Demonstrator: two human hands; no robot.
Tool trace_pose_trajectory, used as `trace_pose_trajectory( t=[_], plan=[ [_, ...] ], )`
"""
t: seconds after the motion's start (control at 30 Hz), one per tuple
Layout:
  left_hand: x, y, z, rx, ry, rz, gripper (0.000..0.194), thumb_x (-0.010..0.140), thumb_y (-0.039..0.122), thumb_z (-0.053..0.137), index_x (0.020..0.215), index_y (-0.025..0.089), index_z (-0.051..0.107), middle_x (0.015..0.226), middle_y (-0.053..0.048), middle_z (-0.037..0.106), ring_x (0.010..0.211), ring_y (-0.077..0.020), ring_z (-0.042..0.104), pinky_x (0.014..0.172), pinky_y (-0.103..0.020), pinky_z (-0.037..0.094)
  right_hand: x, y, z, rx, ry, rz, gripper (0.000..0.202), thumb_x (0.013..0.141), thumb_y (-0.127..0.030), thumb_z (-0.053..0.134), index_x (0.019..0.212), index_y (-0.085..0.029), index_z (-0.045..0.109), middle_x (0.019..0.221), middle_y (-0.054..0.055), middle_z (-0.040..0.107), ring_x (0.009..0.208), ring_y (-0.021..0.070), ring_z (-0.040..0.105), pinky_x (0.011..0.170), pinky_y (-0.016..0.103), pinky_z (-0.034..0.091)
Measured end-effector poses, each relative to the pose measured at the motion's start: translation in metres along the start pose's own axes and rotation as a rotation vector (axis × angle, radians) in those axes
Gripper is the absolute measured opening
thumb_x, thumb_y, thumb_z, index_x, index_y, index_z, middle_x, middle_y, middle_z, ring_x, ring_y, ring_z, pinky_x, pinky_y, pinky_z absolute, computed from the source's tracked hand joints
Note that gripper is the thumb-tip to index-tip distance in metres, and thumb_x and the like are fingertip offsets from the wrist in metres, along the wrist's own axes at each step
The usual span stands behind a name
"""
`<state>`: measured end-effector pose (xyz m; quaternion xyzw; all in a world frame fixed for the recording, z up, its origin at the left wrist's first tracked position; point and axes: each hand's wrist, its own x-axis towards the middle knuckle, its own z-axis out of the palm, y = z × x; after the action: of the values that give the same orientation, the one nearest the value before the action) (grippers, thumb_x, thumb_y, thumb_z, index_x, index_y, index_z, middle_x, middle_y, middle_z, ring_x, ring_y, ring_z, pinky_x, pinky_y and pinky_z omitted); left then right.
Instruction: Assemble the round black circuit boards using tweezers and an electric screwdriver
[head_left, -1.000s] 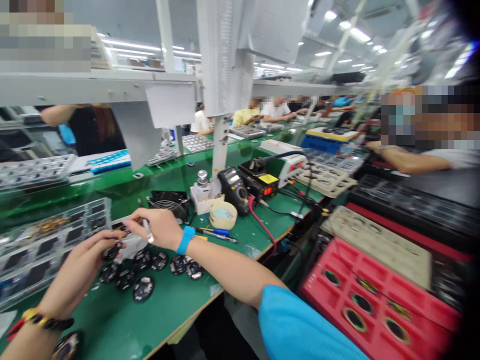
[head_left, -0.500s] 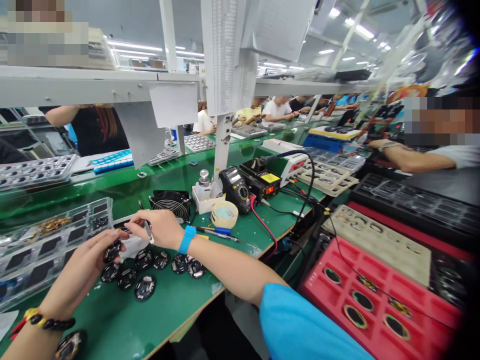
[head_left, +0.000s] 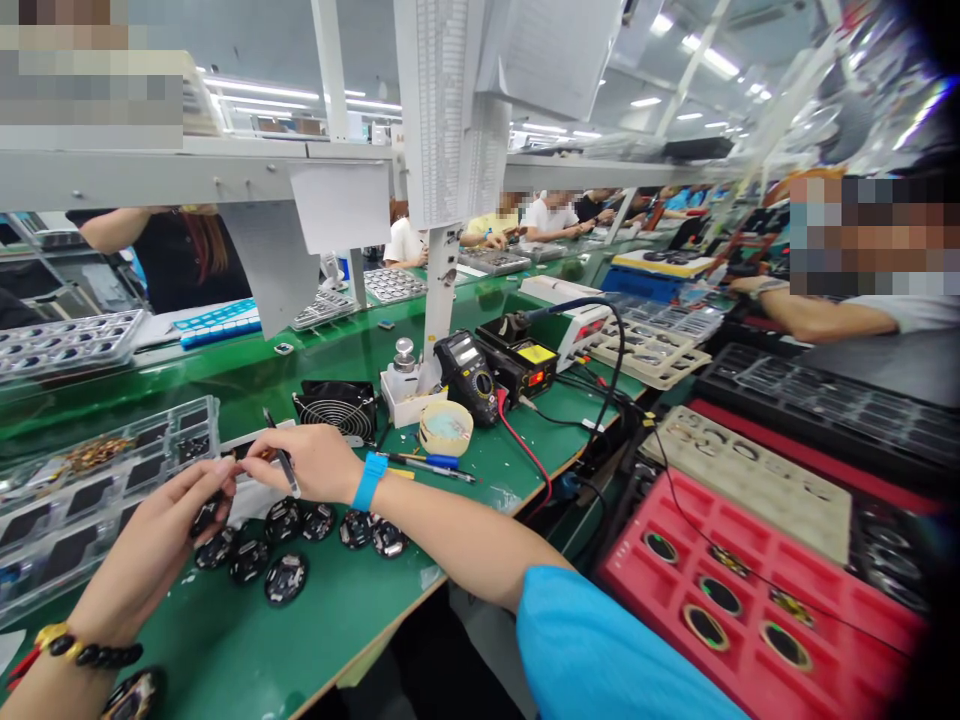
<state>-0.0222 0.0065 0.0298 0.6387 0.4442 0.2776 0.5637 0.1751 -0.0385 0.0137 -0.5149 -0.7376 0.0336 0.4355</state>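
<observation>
My left hand [head_left: 174, 522] is closed around a small round black electronic module [head_left: 205, 516], partly hidden by the fingers. My right hand [head_left: 319, 466] has metal tweezers [head_left: 286, 472] tucked between its fingers. Its thumb and forefinger meet the left fingertips just above the module, and whatever is pinched there is too small to make out. Several similar round black modules [head_left: 286, 579] lie on the green mat [head_left: 225, 640] below both hands. Left of them is a clear compartment tray [head_left: 75, 546] with small brass-coloured parts [head_left: 101, 452] and dark pads.
Behind my right hand stand a fan [head_left: 337, 410], a dispenser bottle [head_left: 405, 358], a round tub [head_left: 445, 428], a multimeter [head_left: 466, 368] and pens [head_left: 431, 464]. A red tray [head_left: 675, 590] with round parts is at the right. A co-worker's arm [head_left: 821, 312] reaches in beyond it.
Both hands stay together, with the left hand and its module shifted slightly left and down. The right hand has turned a little, tweezers still in it. The whole view has shifted slightly.
</observation>
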Motion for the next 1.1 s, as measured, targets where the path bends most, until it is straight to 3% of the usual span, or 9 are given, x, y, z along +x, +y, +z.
trace_pose_trajectory(
  t=[0.2, 0.53, 0.67, 0.97, 1.1],
  plan=[
    [-0.0009, -0.0020, -0.0016, 0.082, -0.032, -0.032, 0.063, 0.070, 0.081, 0.075, 0.080, 0.022, 0.055, 0.070, 0.004, 0.043, 0.062, -0.0120, 0.032, 0.050, -0.020, 0.028, 0.0004, 0.0001, -0.0010, 0.006, -0.023, -0.024, 0.015, 0.101, -0.035, 0.065, 0.101, -0.022, 0.073, 0.100, 0.000, 0.082, 0.095, 0.0157, 0.076, 0.077, 0.022, 0.048],
    [-0.0034, 0.0035, 0.0070, 0.060, 0.018, -0.024, 0.064, 0.069, 0.083, 0.073, 0.083, 0.022, 0.057, 0.076, 0.003, 0.050, 0.063, -0.0121, 0.039, 0.053, -0.021, 0.035, -0.0012, 0.0019, 0.0017, 0.027, 0.003, -0.079, 0.018, 0.100, -0.038, 0.067, 0.105, -0.022, 0.074, 0.100, 0.001, 0.081, 0.096, 0.0143, 0.075, 0.081, 0.021, 0.050],
    [-0.0033, 0.0027, 0.0056, 0.044, 0.026, -0.001, 0.062, 0.071, 0.080, 0.073, 0.079, 0.021, 0.058, 0.071, 0.003, 0.048, 0.061, -0.0119, 0.039, 0.051, -0.021, 0.032, -0.0012, 0.0019, 0.0013, 0.024, -0.016, -0.060, 0.017, 0.099, -0.038, 0.068, 0.107, -0.024, 0.074, 0.101, 0.001, 0.082, 0.097, 0.0148, 0.075, 0.083, 0.022, 0.052],
    [-0.0025, 0.0007, 0.0005, 0.004, 0.035, -0.030, 0.065, 0.061, 0.078, 0.082, 0.089, 0.023, 0.061, 0.077, 0.002, 0.052, 0.062, -0.0116, 0.039, 0.051, -0.019, 0.031, 0.0003, -0.0004, -0.0014, 0.084, -0.064, -0.027, 0.017, 0.101, -0.037, 0.068, 0.109, -0.023, 0.072, 0.107, 0.000, 0.082, 0.103, 0.0142, 0.076, 0.086, 0.021, 0.052],
    [-0.0033, -0.0007, -0.0003, 0.029, 0.016, -0.030, 0.062, 0.064, 0.076, 0.082, 0.094, 0.025, 0.063, 0.078, 0.002, 0.052, 0.065, -0.0128, 0.040, 0.053, -0.019, 0.032, 0.0003, 0.0010, 0.0001, 0.128, -0.086, 0.018, 0.020, 0.097, -0.038, 0.074, 0.112, -0.025, 0.071, 0.109, 0.000, 0.082, 0.109, 0.0159, 0.076, 0.089, 0.022, 0.053]
  ],
)
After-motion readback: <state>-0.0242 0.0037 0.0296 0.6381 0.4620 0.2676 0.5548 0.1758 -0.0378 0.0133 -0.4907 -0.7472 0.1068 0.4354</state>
